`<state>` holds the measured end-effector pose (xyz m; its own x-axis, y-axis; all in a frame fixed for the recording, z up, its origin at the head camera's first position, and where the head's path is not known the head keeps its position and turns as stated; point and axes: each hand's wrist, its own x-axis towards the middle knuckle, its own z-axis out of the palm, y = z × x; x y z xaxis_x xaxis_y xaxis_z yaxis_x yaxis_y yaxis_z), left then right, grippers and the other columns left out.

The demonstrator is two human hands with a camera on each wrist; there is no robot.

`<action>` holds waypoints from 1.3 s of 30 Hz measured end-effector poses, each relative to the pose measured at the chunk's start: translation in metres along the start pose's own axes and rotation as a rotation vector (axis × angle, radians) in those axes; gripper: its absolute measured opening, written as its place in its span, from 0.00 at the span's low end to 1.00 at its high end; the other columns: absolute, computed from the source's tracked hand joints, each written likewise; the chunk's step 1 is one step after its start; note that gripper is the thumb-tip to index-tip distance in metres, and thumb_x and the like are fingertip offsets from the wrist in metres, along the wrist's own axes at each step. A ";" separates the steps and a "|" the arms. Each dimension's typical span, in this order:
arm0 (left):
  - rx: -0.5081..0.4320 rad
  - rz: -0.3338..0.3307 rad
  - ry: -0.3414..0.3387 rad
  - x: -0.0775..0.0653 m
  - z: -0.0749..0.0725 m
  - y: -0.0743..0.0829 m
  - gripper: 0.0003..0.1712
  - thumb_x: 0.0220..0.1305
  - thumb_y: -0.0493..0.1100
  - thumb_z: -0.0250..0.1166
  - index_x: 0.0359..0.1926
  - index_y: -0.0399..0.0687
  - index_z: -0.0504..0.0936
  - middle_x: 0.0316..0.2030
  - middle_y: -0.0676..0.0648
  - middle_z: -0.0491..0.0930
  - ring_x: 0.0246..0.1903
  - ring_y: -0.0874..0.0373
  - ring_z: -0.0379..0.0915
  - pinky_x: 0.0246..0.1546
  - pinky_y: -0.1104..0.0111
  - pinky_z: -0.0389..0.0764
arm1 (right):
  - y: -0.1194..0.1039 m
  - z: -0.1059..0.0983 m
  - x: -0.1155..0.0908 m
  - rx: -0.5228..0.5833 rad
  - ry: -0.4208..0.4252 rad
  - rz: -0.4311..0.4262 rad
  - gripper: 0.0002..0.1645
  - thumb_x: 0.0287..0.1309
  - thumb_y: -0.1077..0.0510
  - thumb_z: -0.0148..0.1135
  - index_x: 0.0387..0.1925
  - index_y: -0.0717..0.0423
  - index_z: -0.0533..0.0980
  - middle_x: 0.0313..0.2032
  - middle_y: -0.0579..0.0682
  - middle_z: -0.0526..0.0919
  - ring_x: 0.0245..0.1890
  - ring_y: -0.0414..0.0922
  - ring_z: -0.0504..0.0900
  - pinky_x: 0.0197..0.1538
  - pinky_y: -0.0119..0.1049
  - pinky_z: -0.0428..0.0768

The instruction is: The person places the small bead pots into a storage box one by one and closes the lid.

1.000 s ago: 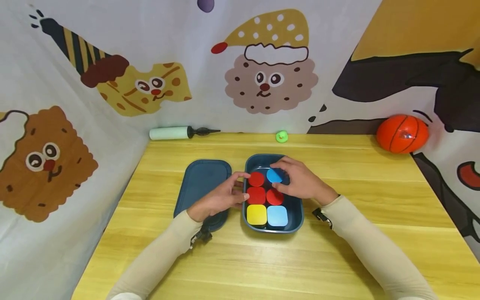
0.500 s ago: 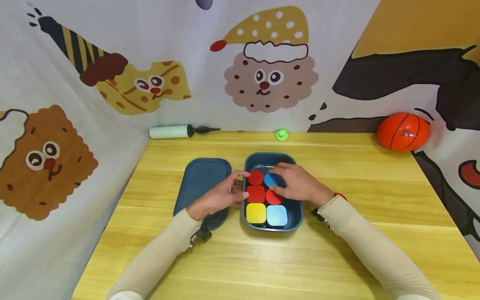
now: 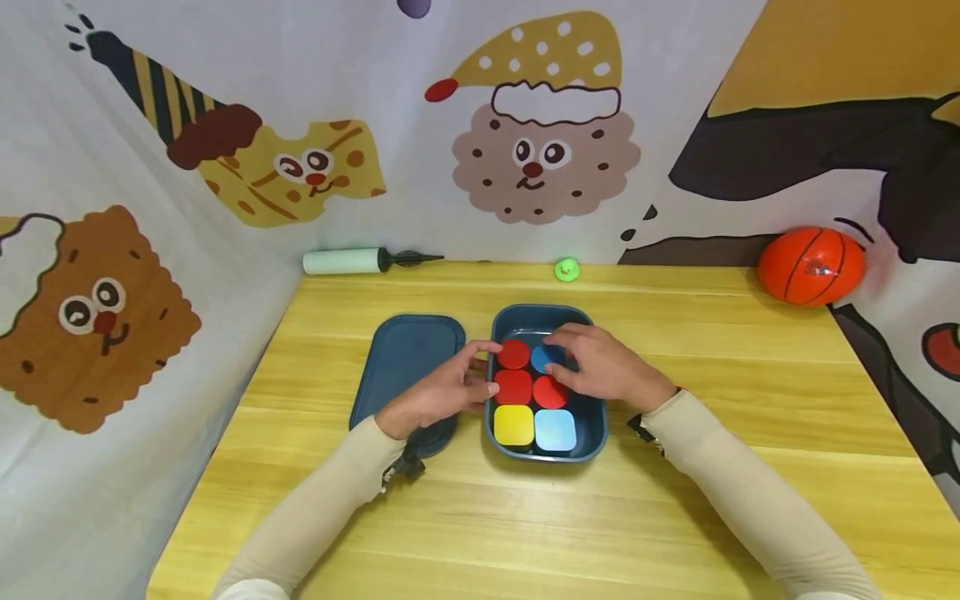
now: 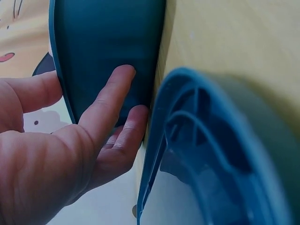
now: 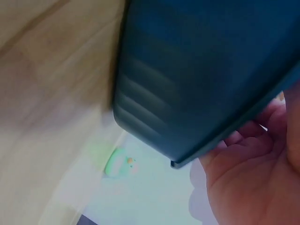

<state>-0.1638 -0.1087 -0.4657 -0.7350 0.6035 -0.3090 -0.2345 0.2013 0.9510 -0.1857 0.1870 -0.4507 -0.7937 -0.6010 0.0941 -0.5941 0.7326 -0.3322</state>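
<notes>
A dark blue rectangular box (image 3: 590,442) holds several flat-topped pieces in two columns. My left hand (image 3: 448,389) grips its left side: thumb and index fingertips reach over the rim, while other fingers rest on the outer wall in the left wrist view. Inside, my right hand (image 3: 602,365) pinches a round blue piece (image 3: 542,359) between thumb and fingers, partly covering it. Around it sit a round red piece (image 3: 513,354), a square red piece (image 3: 513,387), another round red piece (image 3: 551,392), a square yellow piece (image 3: 513,426) and a square light blue piece (image 3: 555,430).
The box's dark blue lid (image 3: 412,354) lies on the wooden table (image 3: 525,533), left of the box and partly under my left arm. Along the back are a pale hand pump (image 3: 348,261), a small green duck (image 3: 567,269) and a red ball (image 3: 812,267), before a printed cloth.
My right hand has come down lower over the box, its fingers closing in on the round blue piece, which has shifted slightly toward me. My left hand stays at the box's side.
</notes>
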 end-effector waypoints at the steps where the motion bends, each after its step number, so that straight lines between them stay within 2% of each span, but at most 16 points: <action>1: 0.002 0.001 0.001 0.000 0.000 0.000 0.37 0.78 0.37 0.62 0.79 0.59 0.57 0.69 0.36 0.64 0.57 0.45 0.77 0.56 0.53 0.88 | 0.000 -0.001 0.000 0.006 0.003 0.003 0.29 0.66 0.47 0.71 0.60 0.61 0.82 0.54 0.55 0.86 0.38 0.42 0.83 0.44 0.39 0.88; 5: 0.010 0.004 0.005 0.000 -0.001 0.000 0.38 0.78 0.37 0.62 0.80 0.58 0.57 0.68 0.36 0.64 0.57 0.45 0.77 0.56 0.53 0.88 | 0.001 -0.007 -0.003 0.031 0.013 0.020 0.29 0.66 0.47 0.72 0.61 0.60 0.82 0.51 0.54 0.86 0.37 0.41 0.82 0.42 0.38 0.87; 11: 0.009 0.009 0.001 0.002 -0.002 0.001 0.38 0.78 0.36 0.62 0.80 0.58 0.56 0.68 0.36 0.64 0.55 0.45 0.77 0.56 0.53 0.88 | 0.003 -0.018 -0.012 0.105 0.061 0.052 0.29 0.67 0.48 0.72 0.63 0.59 0.81 0.50 0.55 0.87 0.43 0.46 0.86 0.44 0.43 0.89; 18: 0.007 0.006 -0.002 0.006 -0.001 -0.001 0.38 0.78 0.36 0.62 0.80 0.59 0.57 0.68 0.36 0.64 0.56 0.45 0.77 0.56 0.54 0.88 | 0.008 -0.038 -0.036 0.164 0.199 0.062 0.24 0.67 0.53 0.71 0.62 0.54 0.82 0.52 0.54 0.87 0.44 0.47 0.88 0.43 0.49 0.90; 24: 0.001 -0.002 0.011 0.004 0.001 -0.001 0.38 0.77 0.36 0.62 0.80 0.58 0.57 0.69 0.36 0.64 0.56 0.46 0.77 0.56 0.53 0.87 | 0.022 -0.048 -0.065 0.138 0.274 0.074 0.22 0.66 0.54 0.72 0.59 0.54 0.83 0.52 0.51 0.88 0.41 0.45 0.88 0.44 0.48 0.90; 32: -0.002 -0.003 0.012 0.001 0.000 -0.001 0.39 0.78 0.35 0.62 0.81 0.56 0.55 0.69 0.35 0.64 0.55 0.47 0.77 0.56 0.54 0.88 | 0.046 -0.046 -0.101 0.106 0.301 0.121 0.21 0.64 0.56 0.74 0.57 0.54 0.84 0.53 0.52 0.88 0.39 0.48 0.90 0.42 0.48 0.90; 36: 0.002 -0.006 0.010 0.000 0.001 0.000 0.39 0.78 0.36 0.62 0.81 0.56 0.56 0.68 0.35 0.64 0.55 0.47 0.77 0.55 0.53 0.88 | 0.052 -0.043 -0.120 0.091 0.284 0.175 0.23 0.62 0.55 0.75 0.57 0.54 0.84 0.54 0.52 0.88 0.40 0.49 0.90 0.42 0.47 0.90; 39: 0.005 -0.007 0.005 0.000 0.002 0.001 0.39 0.78 0.36 0.62 0.81 0.56 0.55 0.69 0.35 0.63 0.55 0.47 0.77 0.56 0.53 0.88 | 0.056 -0.040 -0.133 0.078 0.264 0.183 0.23 0.62 0.54 0.76 0.58 0.54 0.83 0.55 0.52 0.88 0.42 0.51 0.90 0.43 0.46 0.90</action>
<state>-0.1630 -0.1069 -0.4649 -0.7365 0.5985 -0.3153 -0.2363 0.2091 0.9489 -0.1187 0.3208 -0.4447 -0.8988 -0.3505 0.2632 -0.4349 0.7880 -0.4357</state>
